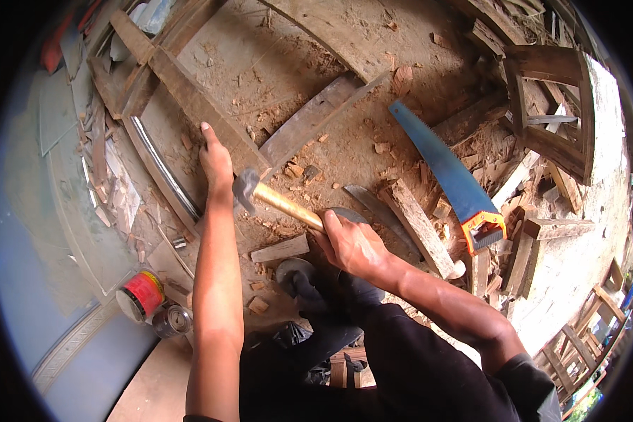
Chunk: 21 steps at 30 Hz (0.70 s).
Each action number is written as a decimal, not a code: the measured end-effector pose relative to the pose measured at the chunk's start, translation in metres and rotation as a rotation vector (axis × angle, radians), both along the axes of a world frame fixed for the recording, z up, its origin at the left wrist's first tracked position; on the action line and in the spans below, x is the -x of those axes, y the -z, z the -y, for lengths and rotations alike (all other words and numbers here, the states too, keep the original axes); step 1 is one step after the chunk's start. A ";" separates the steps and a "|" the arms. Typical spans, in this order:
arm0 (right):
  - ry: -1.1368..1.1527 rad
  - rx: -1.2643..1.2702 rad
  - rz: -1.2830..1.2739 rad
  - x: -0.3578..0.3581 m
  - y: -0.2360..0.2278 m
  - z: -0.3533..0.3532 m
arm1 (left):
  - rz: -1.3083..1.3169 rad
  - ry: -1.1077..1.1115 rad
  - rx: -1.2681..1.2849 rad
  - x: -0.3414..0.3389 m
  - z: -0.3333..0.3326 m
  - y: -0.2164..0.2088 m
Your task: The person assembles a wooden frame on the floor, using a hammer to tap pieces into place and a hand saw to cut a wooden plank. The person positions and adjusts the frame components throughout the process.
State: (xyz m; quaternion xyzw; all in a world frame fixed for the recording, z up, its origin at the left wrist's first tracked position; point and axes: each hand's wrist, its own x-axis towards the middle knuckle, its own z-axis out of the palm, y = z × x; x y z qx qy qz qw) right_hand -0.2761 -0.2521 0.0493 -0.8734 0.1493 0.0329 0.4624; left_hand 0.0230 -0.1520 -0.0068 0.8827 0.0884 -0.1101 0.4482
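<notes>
My right hand [352, 243] is wrapped round the yellowish wooden handle of a hammer [285, 205]. The hammer's dark metal head [246, 188] hangs beside my left wrist, near the end of a wooden plank [204, 105]. On that plank's left edge lies my left hand [216, 160], thumb on top and the other fingers hidden, apparently curled round the edge. The plank belongs to a rough wooden frame; a crosspiece [313, 116] meets it near its close end, and another board [323, 35] runs along the far side.
A handsaw [439, 165] with a blue blade and orange handle leans at the right beside a wood block [418, 228]. Loose timber and an old wooden frame [548, 105] crowd the right. A red-labelled can [142, 295] and a metal tin [171, 321] stand lower left. Wood chips litter the ground.
</notes>
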 end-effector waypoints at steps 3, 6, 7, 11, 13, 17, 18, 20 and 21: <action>-0.036 -0.009 -0.084 -0.002 0.007 0.008 | -0.019 0.027 -0.033 0.004 0.004 0.001; 0.019 -0.109 -0.123 -0.008 -0.018 0.017 | 0.018 0.034 -0.020 -0.004 -0.013 0.019; 0.055 -0.123 -0.169 -0.004 -0.018 0.017 | 0.051 0.022 -0.011 -0.015 -0.022 0.026; 0.236 0.012 0.056 0.023 0.007 0.051 | 0.111 0.004 -0.016 -0.010 -0.008 0.027; 0.312 -0.045 -0.197 0.018 -0.012 0.070 | 0.117 -0.021 -0.082 0.005 0.001 0.007; 0.297 0.194 -0.079 0.021 -0.009 0.073 | 0.120 0.017 -0.141 0.013 -0.005 -0.006; 0.283 0.233 -0.051 0.020 -0.013 0.069 | 0.139 0.074 -0.180 0.011 -0.015 -0.004; 0.319 0.193 -0.117 0.015 -0.022 0.059 | 0.215 0.286 -0.229 0.023 -0.038 -0.008; 0.352 0.177 -0.161 0.016 -0.025 0.056 | 0.246 0.409 -0.247 0.036 -0.047 -0.009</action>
